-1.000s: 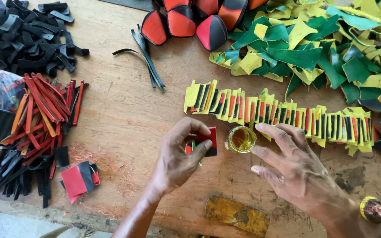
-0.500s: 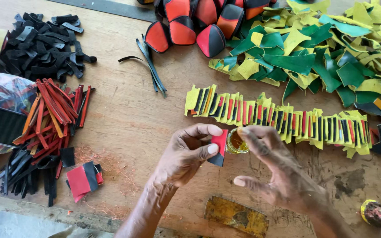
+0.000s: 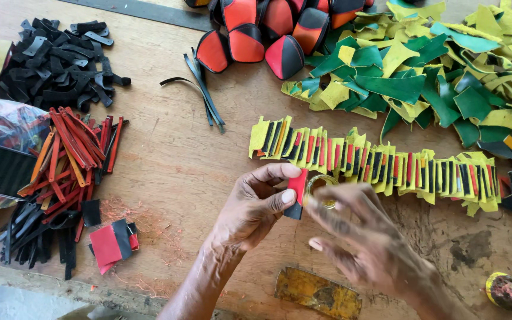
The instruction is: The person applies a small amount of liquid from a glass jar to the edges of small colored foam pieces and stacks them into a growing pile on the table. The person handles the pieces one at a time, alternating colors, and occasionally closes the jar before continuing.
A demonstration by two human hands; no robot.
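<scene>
Red and black leather fills our view of a worn wooden workbench (image 3: 167,160), where two bare hands meet near the middle. Our left hand (image 3: 250,210) is curled, thumb and forefinger pinched on a small red-and-black leather piece (image 3: 297,192); the piece stands roughly upright, its long axis running top to bottom in the view, red part uppermost and black end pointing down toward us. Our right hand (image 3: 362,243) is blurred, its fingers spread and loosely bent, the fingertips at a small round glass jar (image 3: 321,188) of yellowish stuff just beside the leather piece; we cannot tell whether the hand grips the jar or only touches it. Behind the hands runs a row of yellow pieces with black and red strips (image 3: 374,163), laid side by side across the bench. Farther back lies a heap of green and yellow offcuts (image 3: 434,77), with red-and-black curved panels (image 3: 262,35) at the top edge. To the left we see a pile of black scraps (image 3: 54,59), a bundle of red and orange strips (image 3: 72,148) and a few more red-and-black pieces (image 3: 111,243). A yellowed flat scrap (image 3: 318,293) lies near the bench's front edge, and a grimy yellow-rimmed lump (image 3: 508,290) sits at lower right.
</scene>
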